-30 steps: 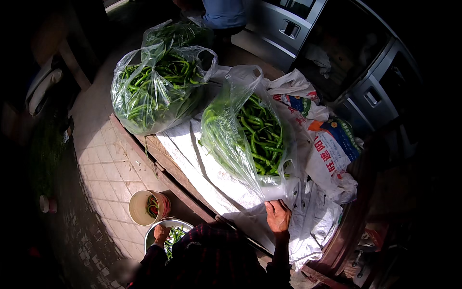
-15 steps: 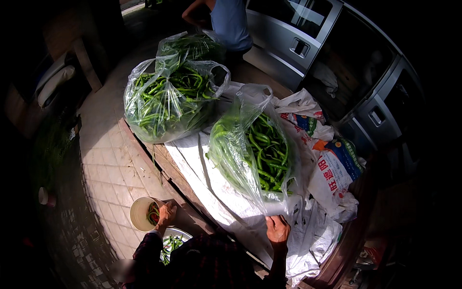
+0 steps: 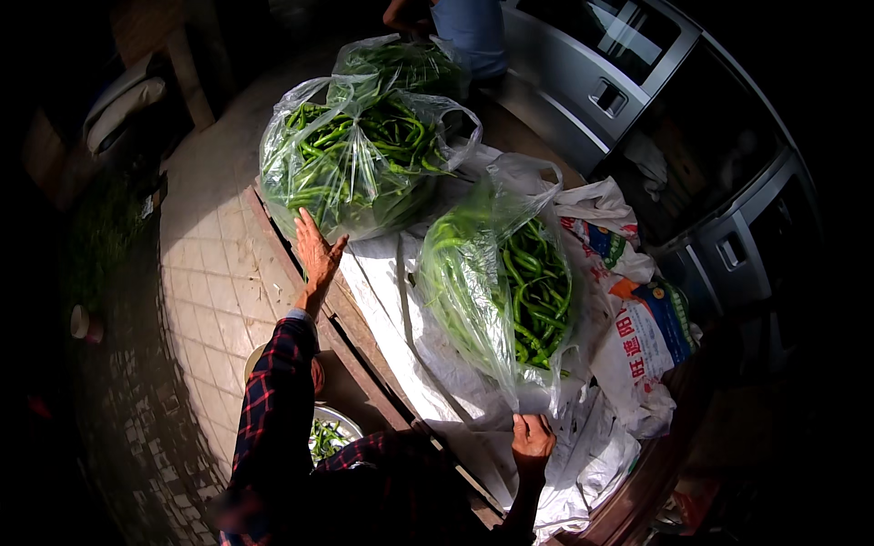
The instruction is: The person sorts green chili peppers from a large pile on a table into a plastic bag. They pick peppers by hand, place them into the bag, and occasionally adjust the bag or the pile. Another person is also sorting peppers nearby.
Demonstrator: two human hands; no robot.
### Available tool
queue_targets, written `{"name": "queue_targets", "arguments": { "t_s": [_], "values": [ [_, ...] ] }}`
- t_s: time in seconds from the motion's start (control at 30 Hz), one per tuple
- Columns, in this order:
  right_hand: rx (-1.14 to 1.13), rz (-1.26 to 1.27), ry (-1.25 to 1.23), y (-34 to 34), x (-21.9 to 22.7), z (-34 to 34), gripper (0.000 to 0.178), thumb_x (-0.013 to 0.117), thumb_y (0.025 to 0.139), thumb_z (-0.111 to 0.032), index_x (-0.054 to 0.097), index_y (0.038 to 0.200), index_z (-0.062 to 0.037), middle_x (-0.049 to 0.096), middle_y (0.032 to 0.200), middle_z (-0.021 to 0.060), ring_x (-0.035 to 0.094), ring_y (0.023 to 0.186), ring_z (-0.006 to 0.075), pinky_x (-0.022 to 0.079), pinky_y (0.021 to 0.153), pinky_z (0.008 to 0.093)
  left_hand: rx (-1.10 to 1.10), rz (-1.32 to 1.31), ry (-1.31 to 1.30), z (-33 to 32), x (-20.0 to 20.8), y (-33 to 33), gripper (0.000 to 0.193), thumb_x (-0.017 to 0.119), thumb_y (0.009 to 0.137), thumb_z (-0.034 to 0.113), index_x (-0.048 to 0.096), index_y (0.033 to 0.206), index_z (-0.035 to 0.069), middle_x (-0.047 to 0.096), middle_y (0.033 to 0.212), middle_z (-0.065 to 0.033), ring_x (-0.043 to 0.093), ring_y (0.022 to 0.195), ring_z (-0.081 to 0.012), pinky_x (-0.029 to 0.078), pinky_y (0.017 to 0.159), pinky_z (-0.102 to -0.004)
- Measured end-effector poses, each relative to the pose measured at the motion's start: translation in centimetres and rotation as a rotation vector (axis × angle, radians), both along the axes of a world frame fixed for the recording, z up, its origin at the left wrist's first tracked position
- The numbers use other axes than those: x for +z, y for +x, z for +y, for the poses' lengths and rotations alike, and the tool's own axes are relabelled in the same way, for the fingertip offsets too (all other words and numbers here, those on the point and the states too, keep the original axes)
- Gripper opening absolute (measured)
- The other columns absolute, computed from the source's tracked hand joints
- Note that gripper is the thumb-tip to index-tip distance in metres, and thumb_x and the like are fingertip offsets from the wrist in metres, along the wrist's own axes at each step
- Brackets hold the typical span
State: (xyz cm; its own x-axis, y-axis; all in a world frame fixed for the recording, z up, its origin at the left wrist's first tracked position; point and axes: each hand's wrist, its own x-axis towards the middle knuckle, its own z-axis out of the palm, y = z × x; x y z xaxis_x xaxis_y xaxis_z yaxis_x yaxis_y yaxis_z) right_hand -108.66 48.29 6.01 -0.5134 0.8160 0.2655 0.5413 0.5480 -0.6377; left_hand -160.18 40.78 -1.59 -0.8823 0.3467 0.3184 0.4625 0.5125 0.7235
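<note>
My left hand [image 3: 319, 252], fingers stretched and apart, reaches up to the near side of a clear plastic bag [image 3: 350, 177] full of long green chili peppers; I cannot tell whether it touches. With closed fingers, my right hand [image 3: 533, 442] grips the near edge of a second clear plastic bag [image 3: 464, 305]. Green chili peppers [image 3: 533, 296] fill this bag too, and its near side is pulled toward me. Behind my left forearm a pale bucket [image 3: 254, 362] is mostly hidden. Beside it a metal basin [image 3: 344, 420] holds more peppers.
White woven sacks [image 3: 373, 300] cover the wooden platform [image 3: 350, 332] under the bags. A third pepper bag [image 3: 410, 68] stands at the back, near a person in a blue top [image 3: 469, 36]. A silver van [image 3: 583, 86] with an opening in its side is at the right.
My left hand has let go of the bucket and moved up to the left pepper bag, its fingers now spread. My right hand keeps its grip. The whole view has shifted slightly.
</note>
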Motion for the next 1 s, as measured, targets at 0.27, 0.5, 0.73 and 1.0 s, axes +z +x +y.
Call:
{"name": "queue_targets", "arguments": {
  "t_s": [0.27,0.5,0.73,1.0],
  "values": [
    [-0.005,-0.001,0.006,0.0,-1.3,0.5,0.012,0.067,0.085,-0.012,0.062,0.081,-0.002,0.056,0.07,0.0152,0.056,0.063,0.0346,0.043,0.057,0.0407,0.02,0.032,-0.212,3.2,-1.0,-2.2,0.114,0.079,0.074,0.023,-0.002,0.154,0.021,0.004,0.156,-0.0273,0.013,0.142,-0.0483,0.026,0.107,-0.0581],
    [0.06,0.004,0.009,0.1,-0.9,1.1,0.012,0.067,0.085,-0.012,0.062,0.083,-0.001,0.058,0.075,0.017,0.057,0.068,0.0376,0.044,0.061,0.0419,-0.156,0.062,-0.136,-1.4,-3.7,-3.7,0.106,0.072,0.073,0.009,0.005,0.154,0.019,0.007,0.155,-0.0301,0.025,0.14,-0.0448,0.036,0.102,-0.0485],
    [0.116,0.154,0.074,2.8,-3.0,1.2,0.013,0.068,0.083,-0.011,0.062,0.084,-0.0004,0.059,0.077,0.0165,0.058,0.07,0.0362,0.045,0.063,0.0403,-0.214,-0.298,-0.416,-8.4,-7.7,4.5,0.073,0.073,0.074,0.017,0.043,0.138,0.0,0.035,0.143,-0.0324,0.055,0.117,-0.0416,0.048,0.094,-0.044],
    [0.128,0.3,-0.082,5.5,-6.0,0.9,0.015,0.072,0.08,-0.01,0.062,0.085,-0.0016,0.059,0.079,0.0151,0.059,0.072,0.0348,0.047,0.064,0.0403,-0.585,-0.451,-0.741,-19.5,-13.9,17.8,0.037,0.07,0.075,0.032,0.065,0.1,0.005,0.065,0.105,-0.0212,0.063,0.092,-0.0388,0.053,0.075,-0.0435]
  ]
}}
